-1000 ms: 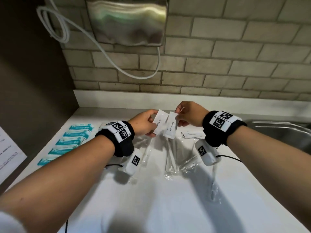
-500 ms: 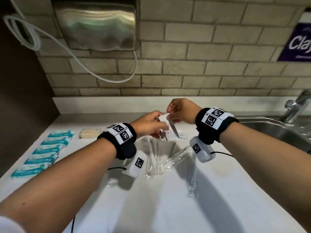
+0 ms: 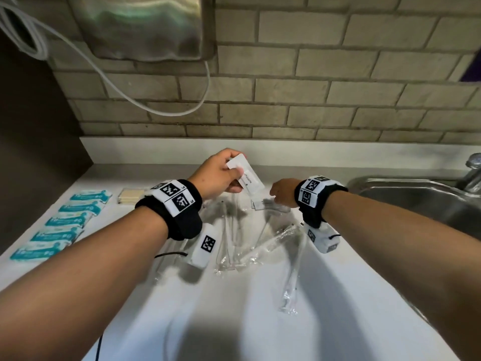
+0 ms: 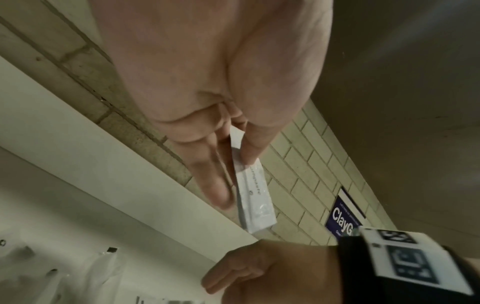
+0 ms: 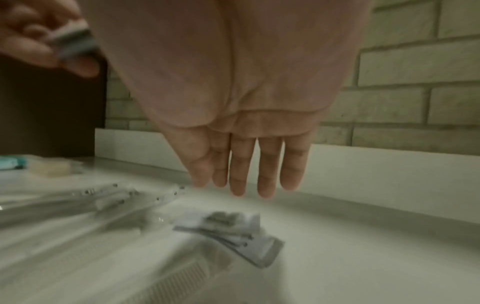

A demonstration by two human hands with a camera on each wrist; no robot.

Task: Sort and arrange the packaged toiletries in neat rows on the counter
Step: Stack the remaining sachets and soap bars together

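Pinching toothpaste sachets (image 3: 244, 178) in L hand (image 3: 218, 175), long axis slanting down-right; R hand (image 3: 282, 195) fingers (image 5: 267, 164) straight, released.

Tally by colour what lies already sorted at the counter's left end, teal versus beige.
Teal packets: 5
Beige stack: 1
Total: 6
The white toothpaste sachet in the left hand and the clear-wrapped pile are not counted.

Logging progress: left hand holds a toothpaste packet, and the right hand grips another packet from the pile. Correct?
Not quite. The right hand grips nothing: the right wrist view shows its fingers straight, above the packets on the counter. The left hand does hold the toothpaste packet.
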